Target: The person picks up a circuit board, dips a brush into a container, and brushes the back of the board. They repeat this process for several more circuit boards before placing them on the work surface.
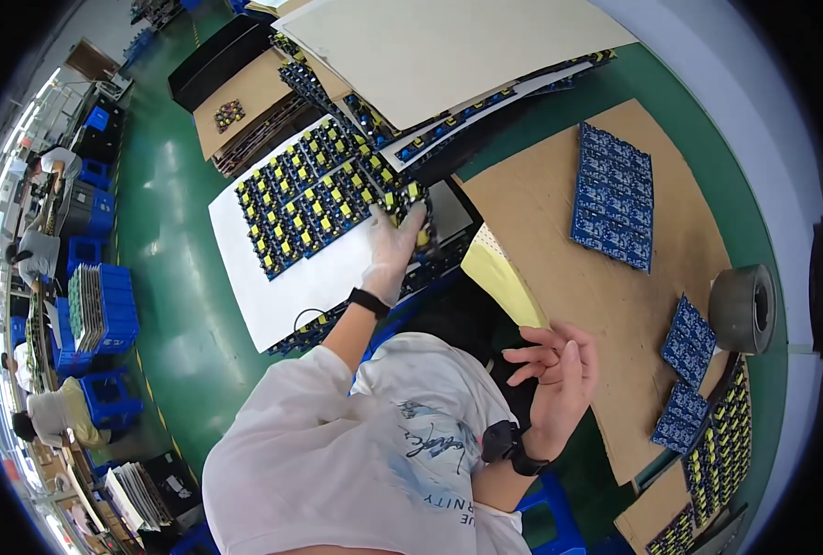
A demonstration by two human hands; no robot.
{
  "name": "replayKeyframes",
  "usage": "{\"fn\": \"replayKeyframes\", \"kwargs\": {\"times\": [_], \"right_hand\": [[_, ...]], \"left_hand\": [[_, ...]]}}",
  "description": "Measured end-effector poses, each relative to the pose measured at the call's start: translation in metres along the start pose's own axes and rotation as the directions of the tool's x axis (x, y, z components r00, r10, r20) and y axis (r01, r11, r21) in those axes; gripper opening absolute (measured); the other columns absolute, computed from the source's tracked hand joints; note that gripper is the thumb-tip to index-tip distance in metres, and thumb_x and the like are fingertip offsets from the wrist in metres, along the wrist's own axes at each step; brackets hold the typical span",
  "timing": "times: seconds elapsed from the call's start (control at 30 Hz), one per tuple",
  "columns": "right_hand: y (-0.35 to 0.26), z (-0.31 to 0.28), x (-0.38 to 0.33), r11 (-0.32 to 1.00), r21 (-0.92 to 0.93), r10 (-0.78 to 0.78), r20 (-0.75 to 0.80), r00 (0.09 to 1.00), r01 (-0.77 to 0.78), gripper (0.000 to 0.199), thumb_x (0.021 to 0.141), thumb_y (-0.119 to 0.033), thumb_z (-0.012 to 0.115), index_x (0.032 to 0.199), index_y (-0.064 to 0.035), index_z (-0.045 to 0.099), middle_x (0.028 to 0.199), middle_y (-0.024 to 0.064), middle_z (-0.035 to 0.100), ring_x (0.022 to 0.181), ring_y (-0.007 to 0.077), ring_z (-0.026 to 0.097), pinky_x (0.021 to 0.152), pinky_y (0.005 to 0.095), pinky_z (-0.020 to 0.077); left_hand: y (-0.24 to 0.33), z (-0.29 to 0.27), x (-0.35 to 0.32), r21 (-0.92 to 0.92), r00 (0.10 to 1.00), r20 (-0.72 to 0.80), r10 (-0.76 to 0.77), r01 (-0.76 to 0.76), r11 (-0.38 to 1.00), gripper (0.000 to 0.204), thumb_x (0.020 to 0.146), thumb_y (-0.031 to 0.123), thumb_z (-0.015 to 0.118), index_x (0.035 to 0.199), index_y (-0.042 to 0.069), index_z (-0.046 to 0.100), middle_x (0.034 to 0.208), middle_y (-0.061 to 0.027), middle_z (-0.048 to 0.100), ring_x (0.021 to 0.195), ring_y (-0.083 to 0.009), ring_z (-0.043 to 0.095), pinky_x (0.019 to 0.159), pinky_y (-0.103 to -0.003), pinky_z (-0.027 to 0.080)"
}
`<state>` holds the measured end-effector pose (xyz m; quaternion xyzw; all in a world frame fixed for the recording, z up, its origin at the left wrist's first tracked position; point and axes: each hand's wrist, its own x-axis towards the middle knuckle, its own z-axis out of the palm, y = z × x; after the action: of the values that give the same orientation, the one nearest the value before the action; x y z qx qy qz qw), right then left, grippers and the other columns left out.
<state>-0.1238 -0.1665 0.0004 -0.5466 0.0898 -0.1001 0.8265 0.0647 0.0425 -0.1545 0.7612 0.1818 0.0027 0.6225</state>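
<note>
My left hand [395, 252], in a thin white glove with a black wristband, reaches out and grips the near right corner of a panel of circuit boards [323, 196] set with yellow and black parts. That panel lies on a white sheet [286, 287] atop a stack. My bare right hand [559, 375] hovers with its fingers apart and holds nothing. It hangs over the near edge of a brown cardboard sheet [569, 268], next to a pale yellow sheet [496, 276]. A black watch sits on the right wrist.
Blue bare circuit panels [615, 196] lie on the cardboard, more [687, 342] at its right edge beside a grey tape roll [742, 308]. A large white board [448, 46] covers stacked panels at the top. Other people work at benches [37, 254] with blue crates far left.
</note>
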Motion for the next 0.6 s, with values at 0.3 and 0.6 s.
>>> {"fn": "replayKeyframes", "kwargs": {"times": [0.3,0.6], "right_hand": [[0.001,-0.012,0.002,1.000,-0.001,-0.019,-0.109,0.994,0.019,0.029,0.097,-0.018,0.038,0.111,0.0051,0.049,0.094,0.0243,0.063,0.071,0.0294,0.067,0.050,0.0299,0.0534],[-0.001,-0.012,0.007,0.999,-0.042,0.002,-0.132,0.991,-0.007,0.026,0.096,-0.017,0.043,0.109,0.0038,0.051,0.090,0.0218,0.063,0.068,0.0264,0.066,0.048,0.0290,0.0520]], "left_hand": [[-0.016,0.015,-0.025,0.887,0.822,0.218,0.526,-0.392,0.245,0.079,0.067,0.036,0.077,0.131,0.002,0.044,0.129,-0.0254,0.047,0.110,-0.0392,0.052,0.090,-0.042,0.045],[-0.015,0.033,-0.010,0.756,0.842,0.181,0.509,-0.450,0.475,0.077,0.064,0.033,0.080,0.130,0.008,0.048,0.126,-0.0207,0.047,0.104,-0.0357,0.052,0.088,-0.043,0.045]]}}
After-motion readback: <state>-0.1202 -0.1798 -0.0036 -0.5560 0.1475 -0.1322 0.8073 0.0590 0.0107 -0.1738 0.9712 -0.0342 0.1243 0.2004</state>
